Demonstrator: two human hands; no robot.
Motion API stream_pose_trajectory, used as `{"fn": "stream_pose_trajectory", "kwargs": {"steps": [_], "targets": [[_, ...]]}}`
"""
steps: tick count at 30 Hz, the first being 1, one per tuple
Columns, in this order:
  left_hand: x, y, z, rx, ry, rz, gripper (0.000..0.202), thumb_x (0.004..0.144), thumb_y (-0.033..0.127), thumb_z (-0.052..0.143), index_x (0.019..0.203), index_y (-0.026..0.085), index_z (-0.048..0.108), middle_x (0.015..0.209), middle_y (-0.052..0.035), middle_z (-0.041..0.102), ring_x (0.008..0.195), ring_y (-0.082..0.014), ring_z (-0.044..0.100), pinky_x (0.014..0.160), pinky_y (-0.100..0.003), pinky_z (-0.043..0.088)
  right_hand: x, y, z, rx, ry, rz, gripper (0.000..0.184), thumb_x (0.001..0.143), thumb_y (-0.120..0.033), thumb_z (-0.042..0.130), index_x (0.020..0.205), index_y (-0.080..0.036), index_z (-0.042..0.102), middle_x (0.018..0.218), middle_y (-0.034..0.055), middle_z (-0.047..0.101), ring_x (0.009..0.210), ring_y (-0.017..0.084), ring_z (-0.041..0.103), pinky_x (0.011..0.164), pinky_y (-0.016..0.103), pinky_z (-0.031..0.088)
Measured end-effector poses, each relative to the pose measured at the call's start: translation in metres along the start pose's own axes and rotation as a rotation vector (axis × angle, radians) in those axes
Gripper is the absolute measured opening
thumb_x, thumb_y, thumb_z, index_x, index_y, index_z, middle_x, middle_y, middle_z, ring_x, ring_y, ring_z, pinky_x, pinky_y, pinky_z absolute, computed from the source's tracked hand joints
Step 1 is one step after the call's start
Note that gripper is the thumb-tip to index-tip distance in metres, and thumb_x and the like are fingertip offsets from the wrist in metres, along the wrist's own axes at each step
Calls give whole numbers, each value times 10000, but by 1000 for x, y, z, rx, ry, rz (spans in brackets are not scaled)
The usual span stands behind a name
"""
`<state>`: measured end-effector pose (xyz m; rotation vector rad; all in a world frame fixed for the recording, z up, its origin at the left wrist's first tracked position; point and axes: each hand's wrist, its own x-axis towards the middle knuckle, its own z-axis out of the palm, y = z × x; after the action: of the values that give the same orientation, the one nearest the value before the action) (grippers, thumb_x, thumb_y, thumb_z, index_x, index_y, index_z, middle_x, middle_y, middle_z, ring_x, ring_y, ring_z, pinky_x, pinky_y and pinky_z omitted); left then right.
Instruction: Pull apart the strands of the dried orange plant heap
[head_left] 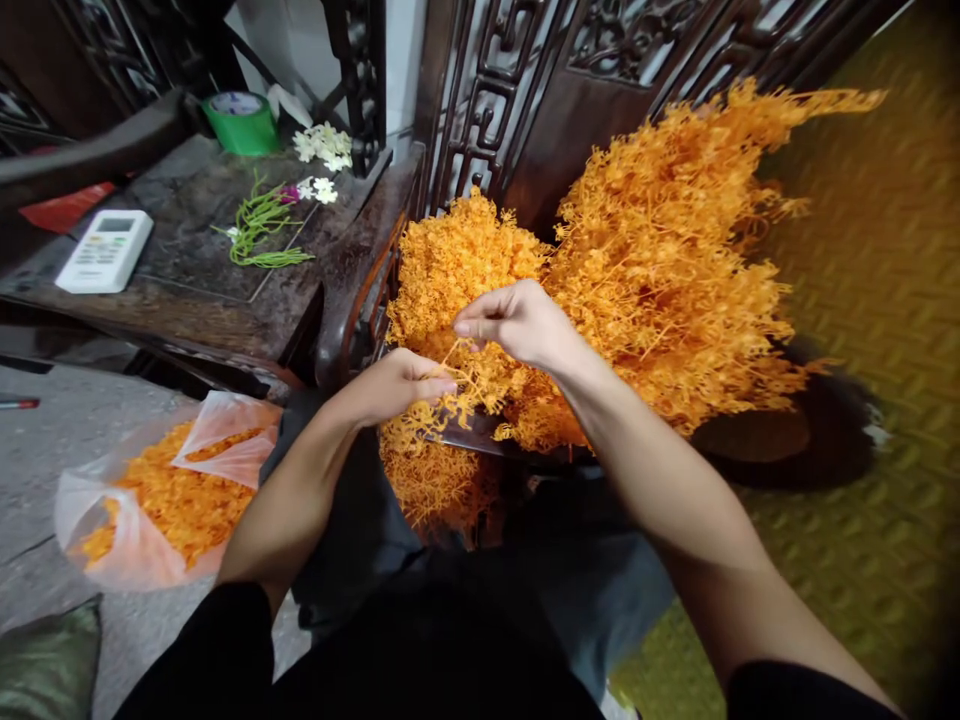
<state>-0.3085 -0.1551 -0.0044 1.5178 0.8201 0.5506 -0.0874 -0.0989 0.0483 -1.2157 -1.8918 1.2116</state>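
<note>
My left hand (409, 388) is closed around a small bunch of orange dried flower sprigs (456, 395), which stick out past its fingertips. Just above and to the right, my right hand (506, 320) is closed in a pinch at a thin orange stem coming off the bunch. Behind both hands rises a big heap of the same orange flowers (660, 260), with a rounder clump (469, 255) on its left. Lower down, between my knees, hangs a further tangle of orange stems (431, 485).
On the dark wooden seat at left lie a white remote control (105, 250), green tape roll (241, 122), green stems (262, 225) and white blossoms (322, 147). A plastic bag (142, 540) of orange petals sits on the floor. Carved wooden furniture (480, 110) stands behind.
</note>
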Motion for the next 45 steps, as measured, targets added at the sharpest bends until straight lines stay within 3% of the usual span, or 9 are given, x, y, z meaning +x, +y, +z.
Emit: {"fn": "stream_pose_trajectory", "kwargs": {"steps": [5, 15, 20, 24, 29, 34, 39, 42, 45], "targets": [[-8, 0, -2, -57, 2, -30, 457, 894, 480, 706, 584, 160, 603, 560, 38, 475, 531, -77, 375, 544, -247, 292, 18, 19, -44, -51, 553, -92, 81, 829, -230, 740, 800, -168, 784, 690, 41, 689, 613, 150, 632, 661, 358, 586], [4, 0, 0, -46, 136, 89, 487, 924, 521, 674, 586, 177, 605, 592, 13, 555, 605, -104, 468, 655, -273, 417, 19, 31, -43, -178, 251, -115, 632, 875, -433, 766, 1446, -194, 640, 1364, 145, 702, 1179, 272, 684, 976, 456, 604], [4, 2, 0, -120, 170, 105, 473, 907, 485, 685, 567, 172, 589, 600, 13, 552, 592, -89, 456, 621, -247, 395, -15, 1, -21, -61, -240, -71, 497, 884, -564, 740, 1267, -248, 760, 898, 35, 786, 687, 150, 638, 608, 300, 550], [4, 1, 2, -288, 227, 26, 424, 834, 500, 749, 600, 169, 624, 575, 20, 546, 531, -81, 427, 531, -240, 345, -7, 8, -18, 34, 71, -40, 308, 802, -507, 834, 814, -200, 808, 743, 27, 742, 631, 135, 597, 591, 303, 516], [0, -1, 6, -300, 272, -18, 477, 769, 520, 822, 547, 159, 603, 547, 21, 530, 520, -72, 424, 505, -237, 311, 29, 38, -61, 107, 654, -61, 233, 810, -415, 834, 762, -196, 769, 647, 6, 638, 522, 92, 479, 500, 269, 468], [12, -3, 12, -450, 369, -11, 524, 747, 585, 836, 581, 161, 575, 517, 44, 487, 464, -51, 354, 465, -234, 242, 38, 52, -76, -24, 426, 78, 354, 831, -314, 801, 1146, -153, 797, 1072, 108, 787, 828, 190, 718, 828, 396, 628], [18, -3, 18, -546, 436, 53, 490, 770, 557, 837, 644, 150, 594, 543, 44, 489, 466, -49, 372, 472, -223, 258, 13, 31, -44, -120, 141, -17, 803, 903, -521, 731, 1609, -259, 452, 1675, 107, 432, 1480, 322, 507, 1188, 528, 475], [16, -1, 19, -544, 445, 77, 487, 781, 539, 835, 629, 143, 596, 554, 32, 502, 474, -50, 390, 475, -220, 266, -3, 20, -26, 22, -33, -7, 653, 935, -600, 660, 1484, -249, 613, 1378, 139, 716, 1160, 281, 735, 958, 462, 634], [13, 1, 21, -568, 452, 63, 469, 748, 516, 861, 621, 144, 607, 529, 36, 487, 452, -49, 379, 455, -221, 252, 3, 27, -32, -42, 267, -49, 357, 937, -497, 689, 1028, -177, 816, 852, 97, 784, 739, 211, 746, 772, 406, 644]]}}
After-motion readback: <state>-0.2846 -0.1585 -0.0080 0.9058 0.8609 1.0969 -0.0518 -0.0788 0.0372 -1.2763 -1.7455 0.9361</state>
